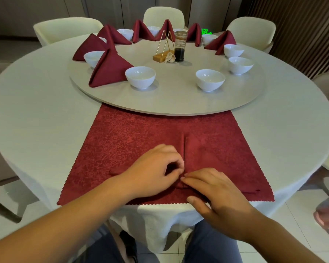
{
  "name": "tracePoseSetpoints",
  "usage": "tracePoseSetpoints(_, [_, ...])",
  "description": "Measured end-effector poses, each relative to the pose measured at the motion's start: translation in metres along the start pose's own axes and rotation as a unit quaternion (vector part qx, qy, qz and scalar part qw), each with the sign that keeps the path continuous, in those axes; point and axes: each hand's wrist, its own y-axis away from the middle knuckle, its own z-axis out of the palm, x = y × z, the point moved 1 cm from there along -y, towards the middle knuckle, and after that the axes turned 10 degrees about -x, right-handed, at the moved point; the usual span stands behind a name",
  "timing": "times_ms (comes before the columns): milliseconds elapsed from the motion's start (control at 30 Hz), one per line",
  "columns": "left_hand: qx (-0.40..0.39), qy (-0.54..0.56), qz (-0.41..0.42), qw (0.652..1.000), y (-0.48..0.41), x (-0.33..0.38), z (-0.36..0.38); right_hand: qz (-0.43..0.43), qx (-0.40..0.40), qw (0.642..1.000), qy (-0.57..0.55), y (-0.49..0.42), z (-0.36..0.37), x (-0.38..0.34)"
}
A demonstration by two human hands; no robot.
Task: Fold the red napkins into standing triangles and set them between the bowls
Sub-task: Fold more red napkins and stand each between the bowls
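Reaching in from the near edge, our two forearms converged low over the front of the round surface [36, 111], wrists dropped and knuckles up. The left arm came in on a long diagonal and the right on a shorter one.

A white cloth covered the surface and hung over its near edge. A pale turntable [169, 103] sat on top, ringed with white bowls [140, 77]. Folded standing napkins [108, 70] rose between the bowls on the left and along the far side. At the turntable's centre stood a glass bottle [180, 47] of dark liquid, a gold wire stand [164, 52] on a wooden base, and a garlic bulb [170, 57] just beside them. Cream chairs [65, 29] circled the surface, and a dark slatted wall [302, 25] stood to the right.

Nearest us, a large red cloth [122, 130] lay flat, its far edge tucked under the turntable. On it lay the red napkin [207, 152], folded to a point with a centre seam. Our left hand [156, 171] had its fingers curled and pinched the fold at that seam. Our right hand [215, 192] pressed down on the napkin's lower edge with fairly straight fingers, its fingertips meeting the left's.
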Motion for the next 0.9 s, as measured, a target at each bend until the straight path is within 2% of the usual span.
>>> tracePoseSetpoints(100, [-0.018, 0.001, -0.017, 1.0, 0.015, 0.001, 0.012, 0.004, 0.026, 0.998, -0.054, 0.001, -0.007, 0.009])
tracePoseSetpoints(233, [-0.011, -0.046, -0.041, 0.998, 0.021, 0.005, 0.016, 0.017, 0.059, 0.998, 0.036, 0.011, -0.015, 0.028])
tracePoseSetpoints(467, [0.016, -0.083, -0.025, 0.996, 0.021, 0.014, 0.021, 0.011, 0.069, 0.986, 0.152, 0.024, -0.024, 0.04])
tracePoseSetpoints(667, [0.112, -0.17, 0.01, 0.979, 0.02, 0.027, 0.041, 0.017, 0.09, 0.976, 0.196, 0.015, -0.035, 0.027])
tracePoseSetpoints(900, [0.133, -0.105, -0.022, 0.985, 0.018, 0.038, 0.048, 0.0, 0.05, 0.981, 0.187, 0.008, -0.055, 0.009])
